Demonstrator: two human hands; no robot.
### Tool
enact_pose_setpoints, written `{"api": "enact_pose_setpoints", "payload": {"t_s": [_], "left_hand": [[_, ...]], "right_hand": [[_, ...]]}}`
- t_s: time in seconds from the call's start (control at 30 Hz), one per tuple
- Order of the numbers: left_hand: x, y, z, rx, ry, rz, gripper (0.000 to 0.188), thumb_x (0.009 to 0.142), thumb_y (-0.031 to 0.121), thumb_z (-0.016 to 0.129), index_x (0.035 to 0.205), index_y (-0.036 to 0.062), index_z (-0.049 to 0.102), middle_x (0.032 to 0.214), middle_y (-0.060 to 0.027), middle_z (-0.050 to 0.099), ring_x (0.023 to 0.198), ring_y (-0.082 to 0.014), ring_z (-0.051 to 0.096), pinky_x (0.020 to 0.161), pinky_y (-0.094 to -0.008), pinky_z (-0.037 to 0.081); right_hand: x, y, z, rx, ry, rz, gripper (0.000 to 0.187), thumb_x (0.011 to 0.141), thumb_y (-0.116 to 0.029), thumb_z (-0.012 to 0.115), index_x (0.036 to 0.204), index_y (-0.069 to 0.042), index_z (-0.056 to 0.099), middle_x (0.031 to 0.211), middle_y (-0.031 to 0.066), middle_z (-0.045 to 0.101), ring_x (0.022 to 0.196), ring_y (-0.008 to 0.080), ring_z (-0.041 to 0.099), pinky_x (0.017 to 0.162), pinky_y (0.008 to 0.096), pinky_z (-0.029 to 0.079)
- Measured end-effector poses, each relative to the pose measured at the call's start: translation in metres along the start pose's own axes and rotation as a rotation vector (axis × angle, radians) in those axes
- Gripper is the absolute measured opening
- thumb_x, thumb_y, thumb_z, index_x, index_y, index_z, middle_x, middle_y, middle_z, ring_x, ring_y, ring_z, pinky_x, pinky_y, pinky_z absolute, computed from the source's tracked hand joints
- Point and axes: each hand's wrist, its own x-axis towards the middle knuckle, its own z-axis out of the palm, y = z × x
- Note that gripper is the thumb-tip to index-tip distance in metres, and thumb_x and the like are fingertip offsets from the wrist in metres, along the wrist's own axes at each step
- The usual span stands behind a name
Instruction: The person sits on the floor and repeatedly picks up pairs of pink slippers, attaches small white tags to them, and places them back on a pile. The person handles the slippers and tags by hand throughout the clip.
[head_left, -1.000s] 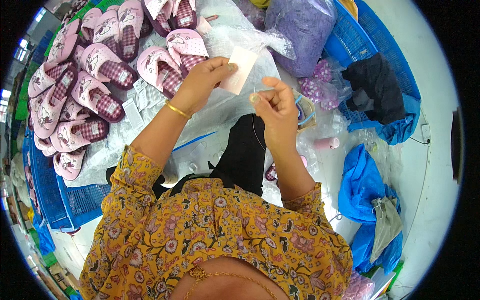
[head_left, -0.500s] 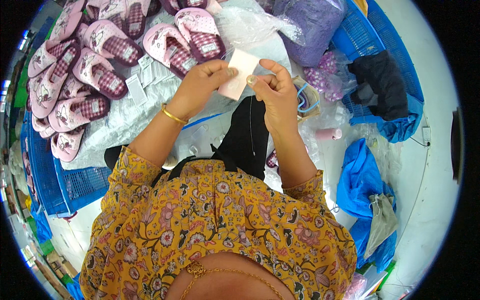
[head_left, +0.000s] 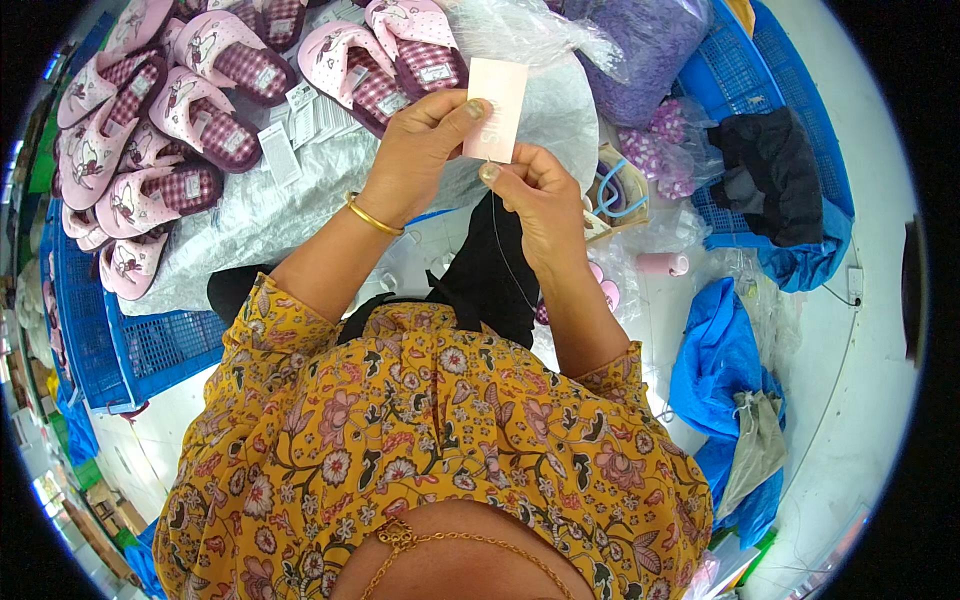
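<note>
A pale pink hang tag is held over my lap, its left edge pinched between thumb and fingers of my left hand. At the tag's lower end my right hand is closed, thumb against forefinger, on a thin cord that trails down over my dark trouser leg. Just beyond my left hand lies a pair of pink slippers with checked insoles. Several white printed tags lie on the plastic-covered surface to its left.
More pink slippers are heaped at the left above a blue crate. To the right are a purple bundle, a small open bag, black cloth, a pink roll and a blue sack.
The hang tag has moved up and turned more upright, printing now facing me. My right hand has shifted from its right side to its lower end.
</note>
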Motion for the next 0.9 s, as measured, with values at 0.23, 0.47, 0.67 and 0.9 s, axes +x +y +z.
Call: {"api": "enact_pose_setpoints", "payload": {"t_s": [0.23, 0.47, 0.67, 0.9], "left_hand": [[-0.013, 0.009, 0.001, 0.385, -0.006, 0.001, 0.021, 0.096, 0.02, 0.06, 0.108, 0.0048, 0.069, 0.085, 0.0031, 0.063, 0.082, -0.0086, 0.058, 0.073, -0.0238, 0.048], [-0.015, -0.002, -0.006, 0.71, -0.096, 0.272, 0.024, 0.092, 0.017, 0.064, 0.112, 0.0034, 0.068, 0.103, -0.0102, 0.067, 0.093, -0.0176, 0.062, 0.08, -0.0298, 0.051], [-0.024, 0.015, -0.004, 0.606, -0.242, 0.489, 0.024, 0.095, 0.014, 0.06, 0.115, 0.0035, 0.067, 0.107, -0.0113, 0.066, 0.097, -0.0209, 0.062, 0.083, -0.0324, 0.05], [-0.04, 0.019, -0.026, 0.633, -0.448, 0.466, 0.029, 0.094, 0.006, 0.056, 0.122, 0.0052, 0.065, 0.119, -0.0134, 0.065, 0.112, -0.0235, 0.06, 0.097, -0.0339, 0.045]], "right_hand": [[-0.002, 0.011, -0.01, -0.142, 0.025, 0.001, 0.02, 0.082, -0.01, 0.073, 0.098, -0.001, 0.066, 0.082, -0.0012, 0.063, 0.072, 0.0064, 0.053, 0.065, 0.0219, 0.043], [0.013, 0.032, -0.01, -0.019, 0.084, 0.074, 0.017, 0.082, -0.003, 0.068, 0.098, -0.001, 0.065, 0.079, -0.0019, 0.058, 0.066, 0.0065, 0.049, 0.058, 0.0216, 0.038], [0.016, 0.031, -0.003, 0.165, 0.042, -0.009, 0.013, 0.083, 0.002, 0.066, 0.094, -0.003, 0.062, 0.077, -0.0024, 0.057, 0.061, 0.006, 0.048, 0.054, 0.0194, 0.038], [0.007, 0.028, -0.016, 0.087, 0.019, -0.143, 0.013, 0.083, 0.001, 0.068, 0.093, -0.003, 0.062, 0.076, -0.0025, 0.058, 0.062, 0.0051, 0.049, 0.056, 0.0191, 0.039]]}}
